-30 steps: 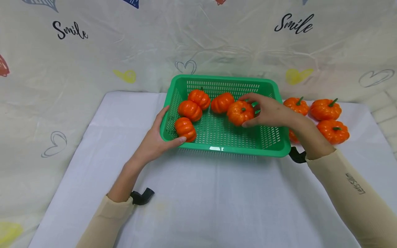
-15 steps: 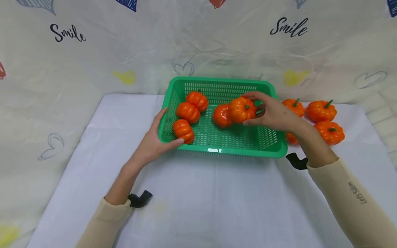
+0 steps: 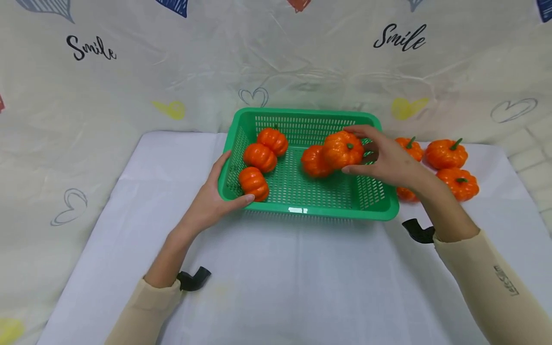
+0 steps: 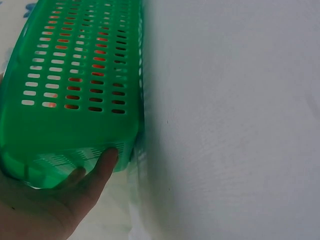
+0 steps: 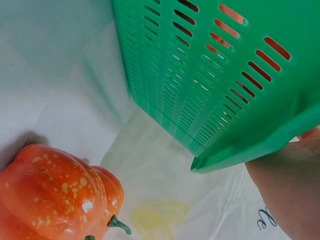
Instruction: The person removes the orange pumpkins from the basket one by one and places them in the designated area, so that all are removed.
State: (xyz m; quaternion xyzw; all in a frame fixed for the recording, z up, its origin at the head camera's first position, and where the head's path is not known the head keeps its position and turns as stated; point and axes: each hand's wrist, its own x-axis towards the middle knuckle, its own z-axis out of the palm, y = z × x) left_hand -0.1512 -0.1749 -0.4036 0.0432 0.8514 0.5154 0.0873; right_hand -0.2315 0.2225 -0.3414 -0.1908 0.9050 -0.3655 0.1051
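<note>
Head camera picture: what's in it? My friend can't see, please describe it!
A person's right hand holds an orange pumpkin at a green basket while the left hand grips the basket's left end. Four pumpkins sit inside, and at least four others lie on white cloth to the right.

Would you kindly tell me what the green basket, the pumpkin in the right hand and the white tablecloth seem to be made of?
The green basket looks like moulded plastic, smooth and glossy: even slots, sheen along its rim. The pumpkin in the right hand may be lacquered foam or plastic, judging by its shiny skin. The white tablecloth seems matte fabric, softly creased.
</note>
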